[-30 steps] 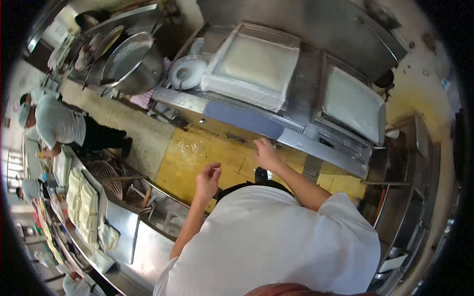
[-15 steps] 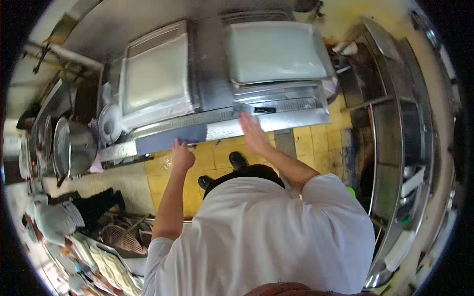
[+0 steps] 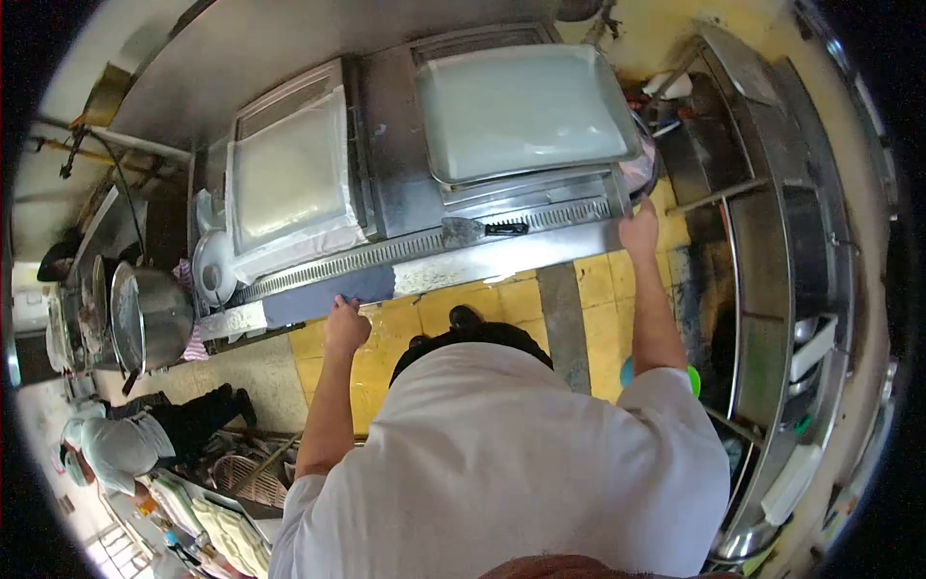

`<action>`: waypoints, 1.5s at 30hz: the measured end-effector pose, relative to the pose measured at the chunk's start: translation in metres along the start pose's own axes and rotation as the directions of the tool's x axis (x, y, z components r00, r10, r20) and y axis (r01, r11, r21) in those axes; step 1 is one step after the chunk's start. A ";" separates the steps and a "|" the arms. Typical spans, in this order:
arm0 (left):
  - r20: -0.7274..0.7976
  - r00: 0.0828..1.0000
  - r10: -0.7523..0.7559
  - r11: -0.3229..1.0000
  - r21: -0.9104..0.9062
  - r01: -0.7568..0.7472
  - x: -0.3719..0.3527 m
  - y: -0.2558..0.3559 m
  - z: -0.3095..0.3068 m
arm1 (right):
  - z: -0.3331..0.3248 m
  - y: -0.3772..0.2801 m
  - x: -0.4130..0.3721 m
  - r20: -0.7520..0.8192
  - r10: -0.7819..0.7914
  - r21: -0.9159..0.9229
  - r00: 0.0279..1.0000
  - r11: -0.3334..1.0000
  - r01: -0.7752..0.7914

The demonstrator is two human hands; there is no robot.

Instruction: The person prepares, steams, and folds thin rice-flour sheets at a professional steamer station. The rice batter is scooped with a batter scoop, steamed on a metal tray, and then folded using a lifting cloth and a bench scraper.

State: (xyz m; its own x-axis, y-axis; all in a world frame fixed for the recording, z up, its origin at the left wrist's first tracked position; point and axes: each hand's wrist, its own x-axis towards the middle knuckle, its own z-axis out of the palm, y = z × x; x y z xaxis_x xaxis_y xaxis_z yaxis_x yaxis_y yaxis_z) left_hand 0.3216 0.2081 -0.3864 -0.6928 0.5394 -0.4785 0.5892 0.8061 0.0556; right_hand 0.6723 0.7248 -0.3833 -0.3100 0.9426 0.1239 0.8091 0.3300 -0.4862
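My left hand (image 3: 347,325) is closed at the front edge of a steel steamer counter (image 3: 502,259), just below a dark grey patch (image 3: 331,294). What its fingers hold is too small to make out. At the counter's right front corner, my right hand (image 3: 640,232) is closed, close to a pinkish cloth (image 3: 637,174); its grip is partly hidden. A scraper (image 3: 503,229) with a black handle lies on the slotted front strip. Behind it sits a wide tray (image 3: 526,111) with a pale, glossy surface. To the left lies a cloth-covered frame (image 3: 291,174).
A big metal pot (image 3: 162,314) and a white lid (image 3: 213,268) stand at the left. Steel shelving (image 3: 762,261) runs along the right. Another person (image 3: 125,444) is at lower left, near a basket (image 3: 249,478). Yellow tiles (image 3: 400,338) cover the floor.
My right hand has swung from the counter's front edge near the scraper out to the right corner. My left hand stays by the grey patch. The view has shifted slightly.
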 end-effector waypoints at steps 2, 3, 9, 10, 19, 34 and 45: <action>-0.030 0.999 0.033 0.999 0.000 -0.033 0.000 -0.006 0.006 | 0.007 -0.061 0.010 -0.086 -0.218 0.070 0.972 0.972 0.224; -0.042 0.999 0.018 1.000 -0.003 -0.018 0.000 -0.008 0.007 | 0.012 -0.094 0.013 -0.089 -0.289 0.143 0.953 0.943 0.299; -0.105 0.994 0.022 0.988 -0.148 -0.038 -0.004 -0.011 0.008 | 0.095 -0.257 0.021 0.250 -0.448 0.455 0.858 0.837 0.304; -0.113 0.994 -0.006 0.975 -0.223 -0.019 -0.005 -0.011 0.005 | 0.104 -0.275 0.022 0.361 -0.491 0.431 0.793 0.842 0.325; -0.271 0.957 -0.107 0.793 -0.604 -0.082 -0.009 -0.055 -0.004 | 0.151 -0.323 0.029 0.596 -0.336 -0.108 0.729 0.866 0.488; -0.708 0.630 -0.318 0.830 -0.530 -0.176 0.297 -0.302 -0.215 | 0.283 -0.526 0.119 0.609 -0.258 0.457 0.750 0.887 -0.066; -0.736 0.633 -0.239 0.908 -0.401 -0.124 0.454 -0.326 -0.251 | 0.349 -0.591 0.135 0.376 -0.434 0.026 0.819 0.888 0.458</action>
State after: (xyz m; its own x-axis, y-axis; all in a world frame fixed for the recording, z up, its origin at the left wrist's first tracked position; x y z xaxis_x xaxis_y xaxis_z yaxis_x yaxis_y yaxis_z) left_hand -0.2894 0.2509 -0.4016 -0.8856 0.3280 0.3288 0.4536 0.7627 0.4610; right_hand -0.0216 0.6394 -0.3812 -0.7923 0.6099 -0.0125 0.5636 0.7240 -0.3978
